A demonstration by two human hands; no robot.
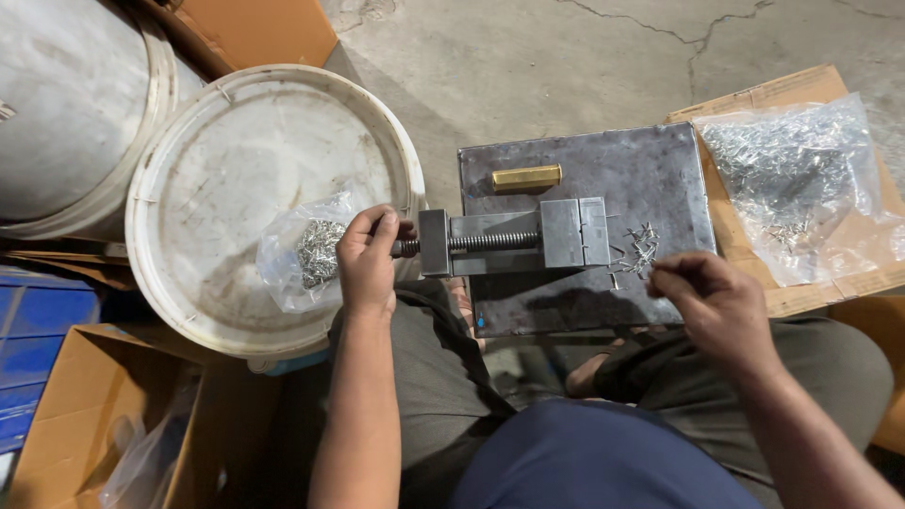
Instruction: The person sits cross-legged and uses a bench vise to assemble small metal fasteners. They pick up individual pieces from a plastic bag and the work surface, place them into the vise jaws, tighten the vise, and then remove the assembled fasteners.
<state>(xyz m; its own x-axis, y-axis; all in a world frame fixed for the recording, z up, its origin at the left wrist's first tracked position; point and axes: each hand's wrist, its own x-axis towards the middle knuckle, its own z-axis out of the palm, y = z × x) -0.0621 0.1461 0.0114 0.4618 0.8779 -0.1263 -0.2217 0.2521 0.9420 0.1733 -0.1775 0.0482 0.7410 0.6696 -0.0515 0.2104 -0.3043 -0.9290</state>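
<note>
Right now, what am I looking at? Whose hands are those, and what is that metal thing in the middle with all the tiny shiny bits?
You are seeing through one camera worn on a person's head, looking down at their own lap and hands. The person sits low over a concrete floor.

In front of them lies a dark metal plate. On it sits a small vise, a clamp that opens and shuts when its screw is turned. The left hand grips the handle end of that screw. The right hand hovers by a little heap of pins and pinches something too small to make out.

A brass bar rests on the plate too. To the right, a big bag of shiny pins lies on cardboard. To the left, a smaller bag rests on a white bucket lid.
</note>
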